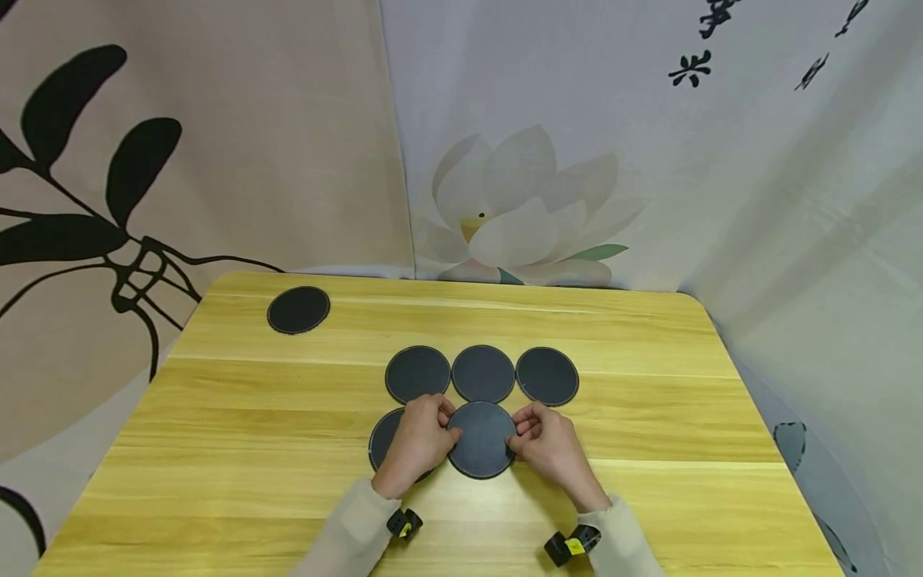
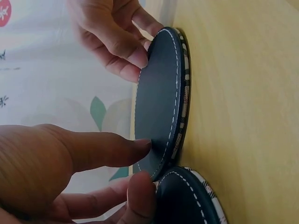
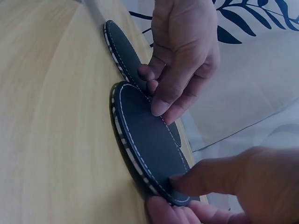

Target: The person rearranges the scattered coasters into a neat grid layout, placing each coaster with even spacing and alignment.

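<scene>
I am pinching both sides of a black mat (image 1: pixel 481 441) with my left hand (image 1: pixel 421 439) and right hand (image 1: pixel 550 445), maybe because two hands are keeping it steadier than one. The mat is sitting on my side of a row of three mats (image 1: pixel 483 373), and my left hand is partly hiding a side mat (image 1: pixel 381 437). A lone mat (image 1: pixel 299 310) is lying near the desk's (image 1: pixel 671 401) far left corner.

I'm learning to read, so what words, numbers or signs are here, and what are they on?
No text reads clearly.
White cloth: black signs, unreadable, some cut off.
Same cloth, red seal: white sign, cut off.
Wrist devices, yellow labels: too small.
Coaster, patterned edge: any print is too blurred.
</scene>
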The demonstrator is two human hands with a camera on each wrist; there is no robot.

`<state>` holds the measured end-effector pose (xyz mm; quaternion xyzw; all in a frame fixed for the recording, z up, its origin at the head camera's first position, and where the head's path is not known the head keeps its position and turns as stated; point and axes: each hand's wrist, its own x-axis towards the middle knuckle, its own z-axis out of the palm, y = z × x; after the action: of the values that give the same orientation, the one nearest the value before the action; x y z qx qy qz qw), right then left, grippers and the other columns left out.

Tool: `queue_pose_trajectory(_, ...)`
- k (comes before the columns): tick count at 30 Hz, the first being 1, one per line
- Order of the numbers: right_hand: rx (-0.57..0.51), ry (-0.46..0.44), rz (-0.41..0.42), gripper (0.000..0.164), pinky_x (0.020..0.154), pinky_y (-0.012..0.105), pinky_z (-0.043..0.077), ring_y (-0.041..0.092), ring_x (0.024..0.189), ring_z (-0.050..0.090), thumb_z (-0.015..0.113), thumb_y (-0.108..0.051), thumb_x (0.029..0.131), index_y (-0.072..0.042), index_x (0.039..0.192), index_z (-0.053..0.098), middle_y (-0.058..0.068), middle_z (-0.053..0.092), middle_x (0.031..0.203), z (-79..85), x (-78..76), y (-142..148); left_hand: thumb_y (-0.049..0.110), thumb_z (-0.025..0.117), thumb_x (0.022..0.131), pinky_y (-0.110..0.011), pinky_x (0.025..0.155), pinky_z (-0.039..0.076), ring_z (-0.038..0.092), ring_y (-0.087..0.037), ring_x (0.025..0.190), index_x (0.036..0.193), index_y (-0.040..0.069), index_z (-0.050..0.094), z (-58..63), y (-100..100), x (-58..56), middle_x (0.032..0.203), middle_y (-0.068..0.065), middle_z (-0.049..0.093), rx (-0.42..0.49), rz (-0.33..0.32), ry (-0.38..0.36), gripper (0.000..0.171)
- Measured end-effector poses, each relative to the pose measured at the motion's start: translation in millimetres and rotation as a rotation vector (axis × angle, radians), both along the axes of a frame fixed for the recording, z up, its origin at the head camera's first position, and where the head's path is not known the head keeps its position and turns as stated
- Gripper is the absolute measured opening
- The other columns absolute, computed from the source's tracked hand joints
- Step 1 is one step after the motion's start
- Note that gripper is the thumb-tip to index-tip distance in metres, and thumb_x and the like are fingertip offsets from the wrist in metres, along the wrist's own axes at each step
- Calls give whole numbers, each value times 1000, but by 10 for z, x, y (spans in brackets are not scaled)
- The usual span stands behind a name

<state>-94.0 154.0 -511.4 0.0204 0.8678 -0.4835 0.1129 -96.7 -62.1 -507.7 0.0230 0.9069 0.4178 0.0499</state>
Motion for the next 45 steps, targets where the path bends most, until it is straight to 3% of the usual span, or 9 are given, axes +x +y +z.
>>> queue_pose_trajectory(25, 157, 42, 56, 24, 64, 25, 50, 11, 70, 58, 84, -5, 76, -5, 94, 69, 2, 64, 82, 54, 22, -28, 3, 83, 80, -34, 71, 51, 56, -17, 81, 94, 1, 70, -12, -8, -32, 85, -8, 63, -25, -43, -24, 19)
queue_pose_trajectory(31, 150, 34, 59, 26, 66, 25, 50, 11, 71, 59, 85, -4, 76, -5, 98, 70, 3, 64, 84, 62, 15, -32, 4, 83, 81, -34, 72, 52, 57, -17, 81, 95, 1, 70, -15, -15, -25, 86, -8, 64, -26, -45, -26, 19)
queue_pose_trajectory(38, 153, 15, 79, 26, 66, 26, 51, 11, 73, 60, 85, -10, 80, -7, 101, 70, 2, 65, 85, 84, 0, -15, 3, 82, 82, -34, 72, 52, 56, -16, 79, 102, -2, 71, 15, -47, -15, 89, -10, 64, 8, -43, -23, 24)
queue_pose_trajectory(45, 166, 56, 112, 26, 70, 27, 53, 11, 78, 62, 84, -14, 84, -8, 106, 71, 3, 68, 95, 105, -42, 11, 8, 81, 86, -27, 68, 52, 59, -11, 74, 106, 0, 73, 43, -191, -88, 91, -9, 66, 77, -14, 29, 22)
